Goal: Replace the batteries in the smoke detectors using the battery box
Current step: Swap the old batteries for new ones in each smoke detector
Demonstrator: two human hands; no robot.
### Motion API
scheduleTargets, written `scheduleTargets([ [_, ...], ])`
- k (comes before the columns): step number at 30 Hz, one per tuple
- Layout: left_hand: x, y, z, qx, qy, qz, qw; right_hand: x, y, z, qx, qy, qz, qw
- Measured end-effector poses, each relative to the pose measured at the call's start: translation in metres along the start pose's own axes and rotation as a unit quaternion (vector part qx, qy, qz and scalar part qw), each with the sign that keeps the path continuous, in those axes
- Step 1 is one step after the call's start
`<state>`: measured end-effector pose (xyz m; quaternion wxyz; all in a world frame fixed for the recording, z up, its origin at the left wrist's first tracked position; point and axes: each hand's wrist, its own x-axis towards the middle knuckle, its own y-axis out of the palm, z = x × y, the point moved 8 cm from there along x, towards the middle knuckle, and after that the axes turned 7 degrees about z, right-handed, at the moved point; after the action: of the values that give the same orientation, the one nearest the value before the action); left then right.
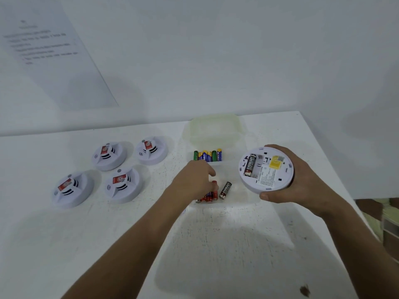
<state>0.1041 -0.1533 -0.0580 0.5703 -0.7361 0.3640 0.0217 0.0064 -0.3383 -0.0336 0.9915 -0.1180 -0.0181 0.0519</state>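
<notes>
Currently: batt. swap on one smoke detector [266, 169], held underside-up in right hand [302, 180], fingers wrapped round rim; one cell seated. Left hand [194, 180] pinches red battery [214, 186] in battery box [235, 190]. Next: lift, align polarity, seat in empty slot.

A white table [216, 244] fills the lower part of the view, its top scuffed with small dark flecks and carrying a brown mark [304, 290] near the front right edge. Behind it stands a plain white wall [237, 50]. On the wall at upper left hangs a sheet of paper [54, 57] with lines of printed text too blurred to read. Past the table's right edge, something greenish and brown [386, 219] shows, but it cannot be identified.
</notes>
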Motion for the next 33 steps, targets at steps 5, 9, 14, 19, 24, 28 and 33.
scheduleTargets([
  [5,0.016,0.013,-0.002,0.095,-0.026,-0.012,0.995,-0.001,0.004,-0.004,-0.003,0.004,0.003,1.0],
  [9,0.019,0.014,-0.003,0.119,-0.02,-0.032,0.992,-0.002,0.0,-0.006,0.0,0.0,-0.013,1.0],
  [14,0.017,0.013,-0.006,0.072,0.001,-0.042,0.997,-0.004,0.001,-0.007,-0.004,0.003,-0.014,1.0],
  [19,0.01,0.009,-0.006,0.002,0.012,-0.081,0.997,-0.005,0.002,-0.006,-0.005,0.006,-0.017,1.0],
  [24,-0.007,-0.004,-0.01,-0.091,0.055,-0.154,0.982,-0.003,0.004,-0.003,0.004,0.001,-0.014,1.0],
  [28,-0.037,-0.041,-0.027,-0.201,0.139,-0.23,0.942,0.0,0.008,0.0,0.004,-0.002,0.0,1.0],
  [33,-0.051,-0.052,-0.046,-0.231,0.132,-0.09,0.96,0.006,0.022,0.01,-0.017,-0.026,0.032,0.999],
])
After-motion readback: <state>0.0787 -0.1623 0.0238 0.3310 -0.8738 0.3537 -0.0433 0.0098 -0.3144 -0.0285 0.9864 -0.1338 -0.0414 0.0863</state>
